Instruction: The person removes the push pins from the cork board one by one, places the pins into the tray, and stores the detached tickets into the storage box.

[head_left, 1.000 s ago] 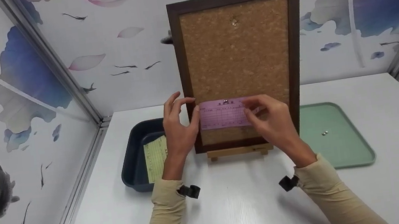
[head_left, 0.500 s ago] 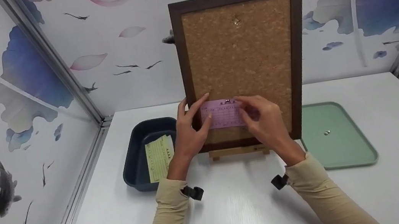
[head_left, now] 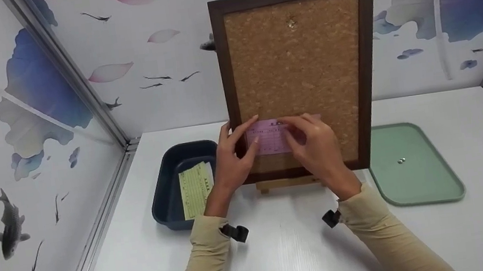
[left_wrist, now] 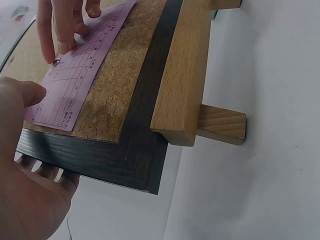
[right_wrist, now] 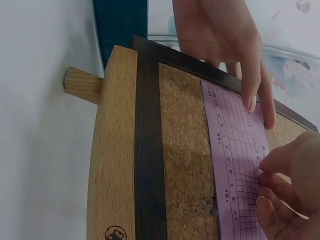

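A framed corkboard (head_left: 300, 67) stands upright on a small wooden easel (left_wrist: 186, 75). Against its lower part lies a pink printed slip (head_left: 269, 145). My left hand (head_left: 232, 164) grips the board's left frame edge: thumb and index finger rest on the slip's left end, the other fingers reach behind the frame. At the slip's upper edge the fingertips of my right hand (head_left: 320, 150) are bent around a small shiny pushpin (left_wrist: 56, 62). The right hand covers the slip's right part in the head view.
Left of the board, a dark blue bin (head_left: 163, 197) holds yellow-green printed slips (head_left: 195, 190). A green tray (head_left: 425, 183) on the right bears small shiny pins (head_left: 401, 161). More clear pins (head_left: 291, 24) sit high on the cork. Patterned wall panels stand behind and left.
My left hand has moved right, from the slip's left edge to a grip on the frame with fingertips on the paper. The right hand has shifted left along the slip to the pin.
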Available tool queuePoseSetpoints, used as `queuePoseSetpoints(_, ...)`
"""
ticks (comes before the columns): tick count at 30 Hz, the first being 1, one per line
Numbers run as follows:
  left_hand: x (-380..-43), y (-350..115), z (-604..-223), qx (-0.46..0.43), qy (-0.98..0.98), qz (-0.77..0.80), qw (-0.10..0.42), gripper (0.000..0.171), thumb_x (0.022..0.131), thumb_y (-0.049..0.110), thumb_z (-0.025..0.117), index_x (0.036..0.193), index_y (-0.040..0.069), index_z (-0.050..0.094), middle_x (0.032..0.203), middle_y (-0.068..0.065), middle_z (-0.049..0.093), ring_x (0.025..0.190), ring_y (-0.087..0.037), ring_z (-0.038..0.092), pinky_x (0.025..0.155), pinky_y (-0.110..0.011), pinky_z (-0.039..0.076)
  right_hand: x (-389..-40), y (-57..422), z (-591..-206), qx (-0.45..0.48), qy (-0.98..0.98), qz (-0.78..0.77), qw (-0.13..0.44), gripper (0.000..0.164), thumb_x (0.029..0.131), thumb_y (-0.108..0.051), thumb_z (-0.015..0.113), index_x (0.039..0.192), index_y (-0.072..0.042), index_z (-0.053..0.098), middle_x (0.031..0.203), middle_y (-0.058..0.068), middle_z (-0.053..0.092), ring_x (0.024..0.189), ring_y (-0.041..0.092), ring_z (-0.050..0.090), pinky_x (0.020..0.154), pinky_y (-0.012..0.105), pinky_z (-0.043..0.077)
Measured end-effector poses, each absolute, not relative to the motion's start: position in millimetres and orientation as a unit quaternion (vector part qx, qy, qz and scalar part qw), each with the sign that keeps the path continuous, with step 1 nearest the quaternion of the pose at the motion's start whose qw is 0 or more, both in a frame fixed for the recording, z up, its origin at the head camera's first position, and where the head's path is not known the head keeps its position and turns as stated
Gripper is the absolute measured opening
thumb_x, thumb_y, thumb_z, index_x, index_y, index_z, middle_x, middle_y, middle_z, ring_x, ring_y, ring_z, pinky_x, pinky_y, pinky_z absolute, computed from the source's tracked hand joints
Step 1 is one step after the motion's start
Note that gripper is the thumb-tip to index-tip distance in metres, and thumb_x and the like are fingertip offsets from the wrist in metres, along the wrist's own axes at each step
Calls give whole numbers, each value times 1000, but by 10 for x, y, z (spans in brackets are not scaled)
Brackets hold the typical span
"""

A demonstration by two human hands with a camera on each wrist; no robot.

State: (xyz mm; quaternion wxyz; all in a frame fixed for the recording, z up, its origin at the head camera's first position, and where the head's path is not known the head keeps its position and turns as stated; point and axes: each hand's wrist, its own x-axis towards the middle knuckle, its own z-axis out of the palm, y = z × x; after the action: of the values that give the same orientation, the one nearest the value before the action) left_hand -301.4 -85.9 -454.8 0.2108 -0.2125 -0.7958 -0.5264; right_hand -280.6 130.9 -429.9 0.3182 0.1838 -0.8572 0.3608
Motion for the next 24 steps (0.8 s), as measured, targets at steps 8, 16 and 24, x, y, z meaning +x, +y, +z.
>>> queuePoseSetpoints(8, -3027, -887, -4534, -207, -785, -541, 221, 41, 107, 27, 70, 146, 37, 64, 148, 3, 58, 125, -17, 59, 96, -43, 62, -2828, 1291, -4282, 169, -850, 376, 326, 19, 101, -15, 78, 120, -13, 80, 102, 5, 73, 86, 17, 66, 78, 33, 60)
queuePoseSetpoints(16, -3019, -896, -4522, -207, -781, -547, 219, 26, 107, 30, 70, 133, 29, 72, 135, 2, 63, 111, -13, 60, 83, -35, 60, -2879, 1241, -4278, 164, -841, 382, 346, 13, 100, -15, 79, 112, -9, 78, 98, 7, 72, 81, 17, 65, 73, 31, 56)
queuePoseSetpoints(24, -3022, -909, -4532, -208, -792, -538, 202, 43, 108, 30, 69, 148, 44, 64, 143, -1, 58, 121, -19, 55, 83, -36, 54, -2922, 1207, -4303, 171, -836, 379, 359, 12, 100, -15, 79, 109, -7, 77, 97, 8, 72, 80, 18, 65, 71, 32, 54)
